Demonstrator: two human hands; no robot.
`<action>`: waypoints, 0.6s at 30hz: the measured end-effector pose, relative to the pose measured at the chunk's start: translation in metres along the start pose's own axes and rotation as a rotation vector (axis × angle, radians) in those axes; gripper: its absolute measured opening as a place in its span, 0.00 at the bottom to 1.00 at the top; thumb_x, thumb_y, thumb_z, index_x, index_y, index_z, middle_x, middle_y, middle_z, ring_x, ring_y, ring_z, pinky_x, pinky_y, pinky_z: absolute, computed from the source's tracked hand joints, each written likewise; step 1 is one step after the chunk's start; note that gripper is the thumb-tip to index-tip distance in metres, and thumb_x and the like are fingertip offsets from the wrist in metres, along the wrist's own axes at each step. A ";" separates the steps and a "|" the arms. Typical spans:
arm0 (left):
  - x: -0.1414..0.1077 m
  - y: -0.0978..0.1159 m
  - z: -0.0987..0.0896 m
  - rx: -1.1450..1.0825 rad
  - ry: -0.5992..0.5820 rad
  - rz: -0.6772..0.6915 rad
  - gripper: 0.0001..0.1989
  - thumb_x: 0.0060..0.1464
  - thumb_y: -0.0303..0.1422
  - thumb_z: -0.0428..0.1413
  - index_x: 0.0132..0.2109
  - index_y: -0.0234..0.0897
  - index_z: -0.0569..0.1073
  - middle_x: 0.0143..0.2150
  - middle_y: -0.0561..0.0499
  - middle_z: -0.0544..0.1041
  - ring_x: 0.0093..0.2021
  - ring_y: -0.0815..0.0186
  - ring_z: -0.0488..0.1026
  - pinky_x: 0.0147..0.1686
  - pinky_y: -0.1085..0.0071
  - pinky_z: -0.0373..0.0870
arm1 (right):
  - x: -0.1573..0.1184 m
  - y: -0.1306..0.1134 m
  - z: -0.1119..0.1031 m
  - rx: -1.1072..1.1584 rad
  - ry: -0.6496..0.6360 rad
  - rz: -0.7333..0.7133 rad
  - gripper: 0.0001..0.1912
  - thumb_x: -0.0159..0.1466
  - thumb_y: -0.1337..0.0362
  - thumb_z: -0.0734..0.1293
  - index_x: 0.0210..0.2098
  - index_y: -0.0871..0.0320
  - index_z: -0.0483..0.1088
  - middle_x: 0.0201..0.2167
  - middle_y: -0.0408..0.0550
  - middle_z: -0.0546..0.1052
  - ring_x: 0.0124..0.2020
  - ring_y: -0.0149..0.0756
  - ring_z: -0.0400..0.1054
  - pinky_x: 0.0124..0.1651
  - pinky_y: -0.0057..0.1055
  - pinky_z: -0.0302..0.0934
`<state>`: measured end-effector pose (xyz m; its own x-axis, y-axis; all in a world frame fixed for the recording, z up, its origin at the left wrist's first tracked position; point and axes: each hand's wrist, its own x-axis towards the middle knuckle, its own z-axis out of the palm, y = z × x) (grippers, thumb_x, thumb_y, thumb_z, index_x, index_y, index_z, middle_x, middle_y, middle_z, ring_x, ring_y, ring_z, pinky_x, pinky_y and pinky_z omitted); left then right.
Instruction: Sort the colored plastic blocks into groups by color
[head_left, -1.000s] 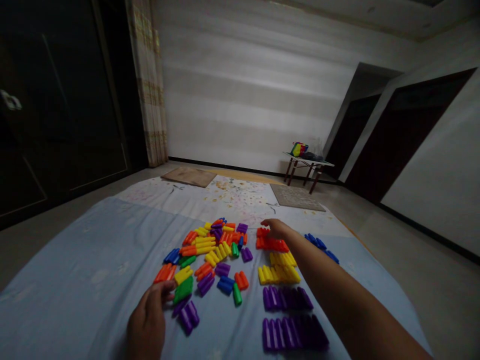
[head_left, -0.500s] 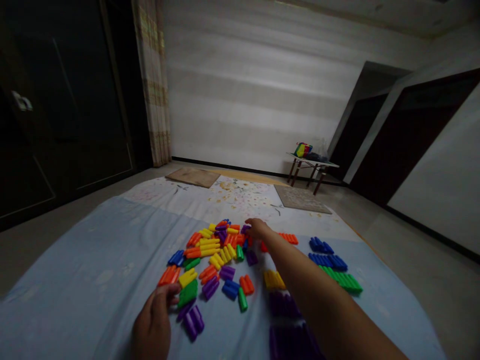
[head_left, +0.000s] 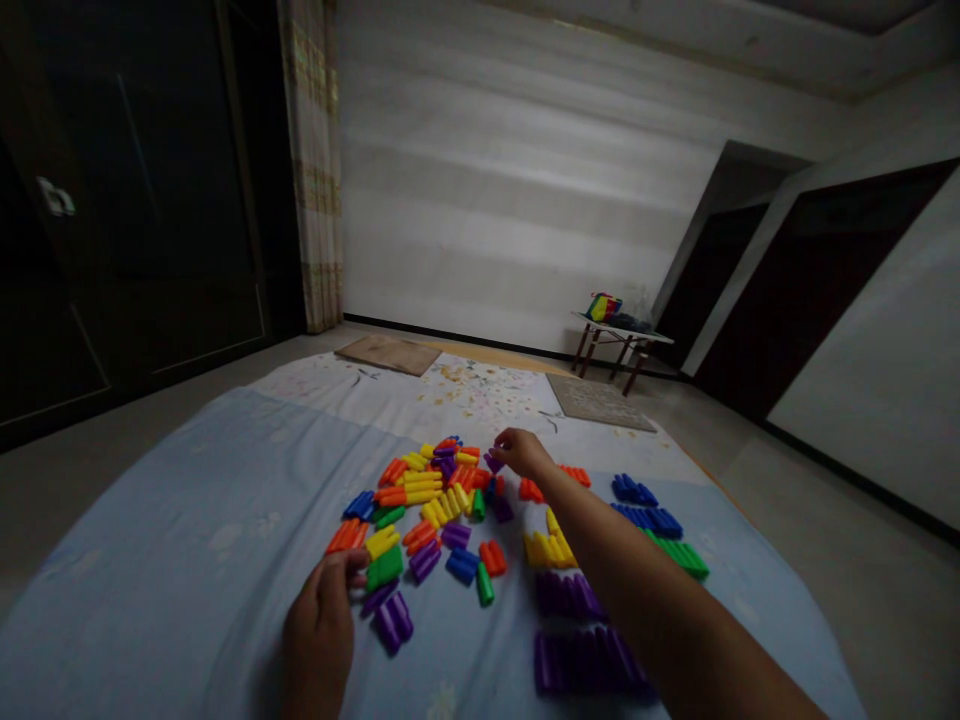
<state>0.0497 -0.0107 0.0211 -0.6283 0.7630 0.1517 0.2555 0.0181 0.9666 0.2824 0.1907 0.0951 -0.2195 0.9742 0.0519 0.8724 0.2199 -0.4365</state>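
Near the far side of a mixed pile of coloured plastic pieces, my right hand (head_left: 521, 452) pinches a small purple piece (head_left: 494, 460). My left hand (head_left: 324, 610) is at the pile's near left, its curled fingertips against a green piece (head_left: 385, 567) and close to a yellow one (head_left: 382, 541); whether it grips either is unclear. Two joined purple pieces (head_left: 393, 622) lie just right of it. Under and beside my right forearm are rows sorted by colour: purple (head_left: 585, 662), yellow (head_left: 547, 549), green (head_left: 679, 553), blue (head_left: 647, 520) and orange (head_left: 576, 476).
The pieces lie on a light blue and floral cloth (head_left: 187, 520). Beyond are a brown board (head_left: 388, 354) at left and a grey patterned board (head_left: 600, 402) at right. A small table (head_left: 622, 328) with a colourful bag stands by the wall.
The purple piece now shows clearly at my right fingertips, slightly apart from the pile. My left hand stays beside the green piece. The whole view has shifted slightly.
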 end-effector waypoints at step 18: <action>-0.003 0.012 0.001 -0.028 -0.003 -0.011 0.17 0.49 0.42 0.41 0.32 0.38 0.70 0.32 0.50 0.74 0.32 0.63 0.71 0.34 0.67 0.69 | -0.124 -0.049 0.023 -0.228 -0.173 -0.310 0.13 0.59 0.58 0.60 0.41 0.53 0.71 0.34 0.47 0.77 0.36 0.37 0.70 0.35 0.28 0.58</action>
<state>0.0552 -0.0125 0.0322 -0.6290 0.7645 0.1408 0.2281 0.0084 0.9736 0.2570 0.0576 0.0899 -0.5402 0.8415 -0.0109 0.8235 0.5258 -0.2131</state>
